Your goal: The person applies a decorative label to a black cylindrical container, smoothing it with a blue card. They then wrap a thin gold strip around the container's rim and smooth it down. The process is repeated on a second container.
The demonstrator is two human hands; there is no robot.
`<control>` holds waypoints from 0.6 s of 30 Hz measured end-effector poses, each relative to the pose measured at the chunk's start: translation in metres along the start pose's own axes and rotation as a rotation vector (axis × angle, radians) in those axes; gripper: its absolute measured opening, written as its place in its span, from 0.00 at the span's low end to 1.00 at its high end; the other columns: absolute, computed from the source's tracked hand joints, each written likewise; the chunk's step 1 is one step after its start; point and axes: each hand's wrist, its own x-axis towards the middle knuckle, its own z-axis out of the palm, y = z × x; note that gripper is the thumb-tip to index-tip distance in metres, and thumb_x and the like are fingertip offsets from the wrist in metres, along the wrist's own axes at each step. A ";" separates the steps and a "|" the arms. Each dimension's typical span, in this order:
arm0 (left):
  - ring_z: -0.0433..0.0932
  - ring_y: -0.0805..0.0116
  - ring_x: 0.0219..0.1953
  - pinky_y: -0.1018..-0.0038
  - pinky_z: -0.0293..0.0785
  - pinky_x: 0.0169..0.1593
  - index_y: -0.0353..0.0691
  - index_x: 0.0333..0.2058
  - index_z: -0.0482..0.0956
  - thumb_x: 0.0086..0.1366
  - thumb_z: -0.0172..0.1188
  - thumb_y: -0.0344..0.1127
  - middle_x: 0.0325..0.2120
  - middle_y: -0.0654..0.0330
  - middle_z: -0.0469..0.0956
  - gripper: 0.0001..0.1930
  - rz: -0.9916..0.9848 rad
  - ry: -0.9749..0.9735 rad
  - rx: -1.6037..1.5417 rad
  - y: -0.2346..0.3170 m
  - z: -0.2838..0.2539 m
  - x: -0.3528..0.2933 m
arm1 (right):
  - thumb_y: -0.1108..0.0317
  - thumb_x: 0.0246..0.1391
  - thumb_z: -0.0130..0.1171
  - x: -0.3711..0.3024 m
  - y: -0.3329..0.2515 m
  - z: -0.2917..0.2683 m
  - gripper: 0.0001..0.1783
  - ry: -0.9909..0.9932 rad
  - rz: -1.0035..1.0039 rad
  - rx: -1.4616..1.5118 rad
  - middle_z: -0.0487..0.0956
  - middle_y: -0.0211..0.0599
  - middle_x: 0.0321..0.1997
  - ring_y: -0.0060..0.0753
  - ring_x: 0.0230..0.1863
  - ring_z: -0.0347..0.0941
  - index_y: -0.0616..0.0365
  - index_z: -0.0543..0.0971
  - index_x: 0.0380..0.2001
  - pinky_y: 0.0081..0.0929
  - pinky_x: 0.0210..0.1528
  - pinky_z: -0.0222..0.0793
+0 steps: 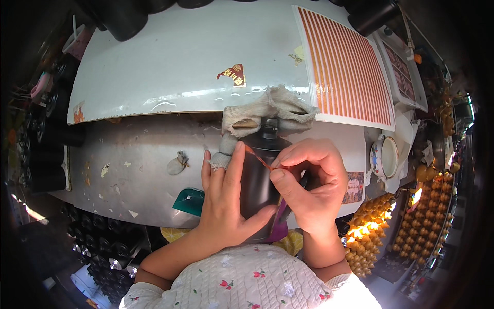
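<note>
A black, shiny cylindrical canister [253, 180] with a knobbed top stands in front of me. My left hand [224, 201] lies against its left side, fingers stretched and thumb spread across its front; a grey cloth cover sits on one finger. Between the thumb and fingertips of my right hand [311, 188] is pinched a thin orange-red strip [260, 158]. That strip runs slantwise over the canister's upper part, its far end by my left index fingertip. Crumpled grey cloth [288, 105] lies just behind the knob. A green scraper [189, 201] is beside my left hand.
A white sheet of orange-red strips [347, 67] lies at the far right. A small tied cloth piece [178, 162] and a torn red-gold label [233, 75] lie on the worktop. Black canisters [121, 20] stand at the back; an enamel bowl [389, 156] and gold knobbed items [424, 216] are rightward.
</note>
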 end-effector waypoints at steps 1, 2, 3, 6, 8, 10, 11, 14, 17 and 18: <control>0.69 0.51 0.42 0.32 0.44 0.65 0.23 0.68 0.49 0.54 0.70 0.50 0.59 0.43 0.66 0.55 -0.012 -0.005 -0.008 0.000 -0.001 0.000 | 0.85 0.49 0.65 0.000 0.001 -0.002 0.12 0.005 0.017 -0.007 0.79 0.30 0.35 0.13 0.30 0.73 0.61 0.77 0.36 0.12 0.30 0.66; 0.69 0.51 0.42 0.32 0.44 0.65 0.23 0.68 0.49 0.54 0.70 0.50 0.58 0.43 0.67 0.55 -0.024 -0.011 -0.017 0.001 -0.001 0.000 | 0.85 0.49 0.65 -0.001 0.002 -0.004 0.12 0.011 0.033 -0.014 0.79 0.30 0.35 0.13 0.31 0.73 0.60 0.77 0.36 0.11 0.30 0.65; 0.69 0.52 0.42 0.32 0.44 0.65 0.23 0.68 0.49 0.54 0.70 0.50 0.58 0.43 0.67 0.54 -0.035 -0.017 -0.026 0.001 -0.001 0.000 | 0.85 0.49 0.64 -0.001 0.003 -0.005 0.12 0.032 0.043 -0.012 0.79 0.29 0.35 0.13 0.31 0.73 0.60 0.77 0.36 0.11 0.30 0.65; 0.69 0.52 0.42 0.33 0.44 0.66 0.24 0.68 0.49 0.54 0.70 0.50 0.57 0.45 0.68 0.54 0.008 0.023 -0.011 0.001 0.001 0.000 | 0.85 0.50 0.64 -0.002 0.005 -0.008 0.12 0.081 0.073 -0.009 0.79 0.28 0.34 0.13 0.32 0.73 0.59 0.76 0.37 0.11 0.30 0.65; 0.69 0.52 0.42 0.33 0.43 0.66 0.24 0.69 0.50 0.55 0.69 0.50 0.58 0.45 0.68 0.53 0.015 0.016 -0.006 0.001 0.001 0.000 | 0.85 0.51 0.63 -0.001 0.005 -0.009 0.13 0.092 0.093 -0.010 0.78 0.27 0.34 0.13 0.32 0.73 0.59 0.76 0.37 0.11 0.31 0.65; 0.67 0.53 0.43 0.43 0.50 0.61 0.25 0.69 0.49 0.54 0.70 0.50 0.57 0.45 0.67 0.54 0.034 0.009 0.011 0.000 0.001 0.001 | 0.85 0.51 0.63 -0.002 0.008 -0.010 0.13 0.112 0.095 -0.012 0.78 0.28 0.34 0.13 0.32 0.73 0.59 0.76 0.37 0.11 0.31 0.66; 0.65 0.54 0.45 0.53 0.58 0.57 0.25 0.69 0.48 0.54 0.71 0.50 0.57 0.46 0.66 0.55 0.049 0.005 0.027 -0.001 0.001 0.001 | 0.85 0.51 0.62 -0.002 0.009 -0.010 0.13 0.122 0.096 -0.013 0.78 0.28 0.34 0.13 0.32 0.73 0.59 0.75 0.37 0.11 0.31 0.66; 0.66 0.55 0.42 0.43 0.50 0.61 0.25 0.69 0.49 0.55 0.69 0.51 0.50 0.47 0.70 0.54 0.028 0.008 0.017 0.000 0.001 0.001 | 0.86 0.52 0.62 -0.002 0.011 -0.010 0.12 0.138 0.114 0.032 0.78 0.28 0.34 0.13 0.32 0.73 0.59 0.75 0.37 0.11 0.31 0.66; 0.67 0.56 0.38 0.33 0.42 0.66 0.25 0.69 0.52 0.56 0.68 0.53 0.43 0.49 0.72 0.52 -0.014 -0.010 0.038 0.004 -0.001 0.000 | 0.85 0.52 0.62 -0.002 0.014 -0.011 0.12 0.156 0.095 0.017 0.77 0.28 0.35 0.13 0.33 0.73 0.59 0.75 0.37 0.11 0.31 0.66; 0.66 0.56 0.37 0.33 0.42 0.66 0.25 0.69 0.53 0.57 0.67 0.54 0.41 0.49 0.72 0.52 -0.025 -0.023 0.054 0.004 -0.002 0.000 | 0.85 0.52 0.62 -0.002 0.016 -0.011 0.12 0.159 0.094 0.018 0.77 0.27 0.35 0.13 0.33 0.73 0.59 0.75 0.37 0.11 0.31 0.66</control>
